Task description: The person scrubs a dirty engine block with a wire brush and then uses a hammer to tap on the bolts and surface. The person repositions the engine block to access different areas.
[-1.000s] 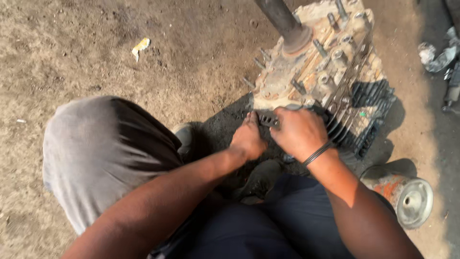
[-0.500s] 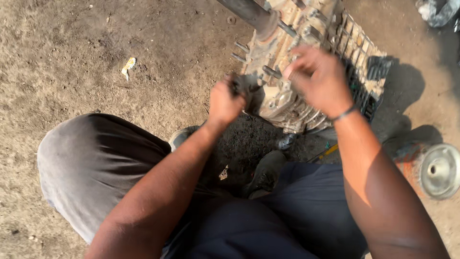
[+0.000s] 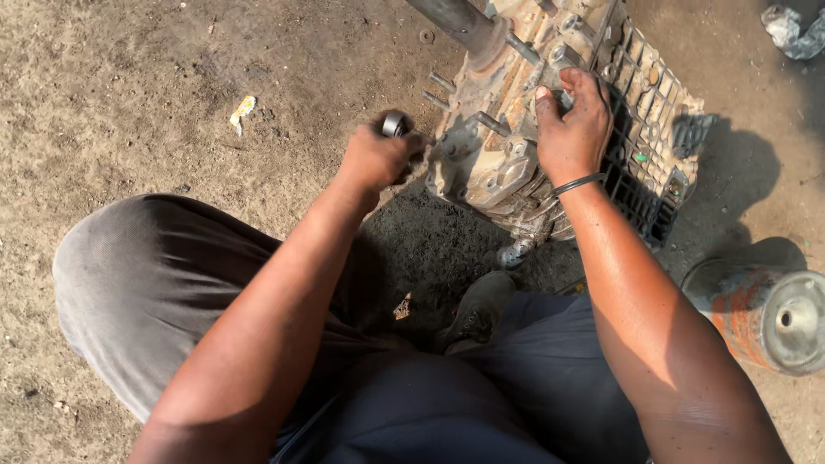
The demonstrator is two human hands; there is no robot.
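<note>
A dirty metal gearbox housing (image 3: 507,129) with studs and a thick shaft (image 3: 451,17) stands on the dirt ground in front of me. My left hand (image 3: 374,159) is closed around a small round metal part (image 3: 394,124), just left of the housing. My right hand (image 3: 574,120) rests on top of the housing, fingers curled over its edge, with a black band on the wrist. A black ribbed grid section (image 3: 653,163) lies along the housing's right side.
A rusty orange metal can (image 3: 765,309) lies on its side at the right. My knee in grey cloth (image 3: 146,275) fills the lower left, my dark shoe (image 3: 477,309) sits below the housing. A crumpled scrap (image 3: 795,30) lies at the top right, a yellowish chip (image 3: 242,112) at the left.
My left hand has pulled away from the housing to the left with the small round part. My right hand has moved from the front of the housing up onto its top.
</note>
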